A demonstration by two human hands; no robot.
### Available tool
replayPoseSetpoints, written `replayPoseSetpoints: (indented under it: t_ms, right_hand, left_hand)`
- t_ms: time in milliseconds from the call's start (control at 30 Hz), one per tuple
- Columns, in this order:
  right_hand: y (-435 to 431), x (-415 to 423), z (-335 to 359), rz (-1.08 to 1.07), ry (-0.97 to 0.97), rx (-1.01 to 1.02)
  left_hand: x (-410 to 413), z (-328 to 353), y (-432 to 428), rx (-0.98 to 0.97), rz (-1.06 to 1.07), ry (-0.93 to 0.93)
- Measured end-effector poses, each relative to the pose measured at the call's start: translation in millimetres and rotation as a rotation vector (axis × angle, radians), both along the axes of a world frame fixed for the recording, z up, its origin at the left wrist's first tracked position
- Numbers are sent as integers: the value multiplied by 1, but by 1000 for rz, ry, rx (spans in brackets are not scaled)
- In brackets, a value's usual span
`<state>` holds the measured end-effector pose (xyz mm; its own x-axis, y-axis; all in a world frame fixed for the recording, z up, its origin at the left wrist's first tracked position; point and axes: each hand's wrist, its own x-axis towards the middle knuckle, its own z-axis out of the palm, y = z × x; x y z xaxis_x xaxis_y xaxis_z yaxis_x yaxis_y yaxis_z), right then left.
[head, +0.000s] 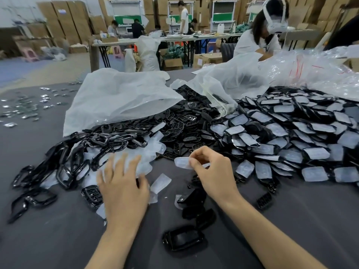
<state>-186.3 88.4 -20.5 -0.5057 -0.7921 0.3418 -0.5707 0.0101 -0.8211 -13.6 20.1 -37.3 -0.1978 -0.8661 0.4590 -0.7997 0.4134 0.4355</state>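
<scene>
Held piece: translucent whitish rubbery pad [182, 163], small, flat and oblong, lifted just above the grey cloth-covered table [58, 239], near the centre of the view.
Grip: right hand [211, 171], thumb and fingertips pinching the pad's right end, with the left end free and pointing to 9 o'clock.
Handling (judged): very light, limp and possibly a little tacky. Unlikely to break, but liable to fold or to cling to a second pad. Best taken at a short edge with a light pinch.
Free hand: left hand [122, 187], at 8 o'clock of the pad, fingers spread and blurred over a loose heap of matching pale pads [147, 154]. Contact not certain.
Near parts: glossy black plastic shell [183, 240] at 6 o'clock, lying alone on the cloth.
Heaps: black oblong frames [77, 162] at 9 o'clock; black perforated button plates [180, 129] at 12 o'clock; black shells with pale pads fitted [291, 136] at 2 to 3 o'clock.
Container 1: white translucent plastic sack [116, 98] at 11 o'clock, lying on its side with its mouth toward the viewer and frames spilling out.
Container 2: second thin white sack [229, 80] at 1 o'clock, crumpled, with dark parts dimly visible inside.
Container 3: pile of clear crinkled bags [310, 68] at 2 o'clock, contents not discernible.
</scene>
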Motion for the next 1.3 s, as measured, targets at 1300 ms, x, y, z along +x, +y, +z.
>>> replayPoseSetpoints:
  t_ms: [1300]
  right_hand:
    - [11,-14,23,640,311,547]
  left_hand:
    - [10,15,-1,-79,-9,454]
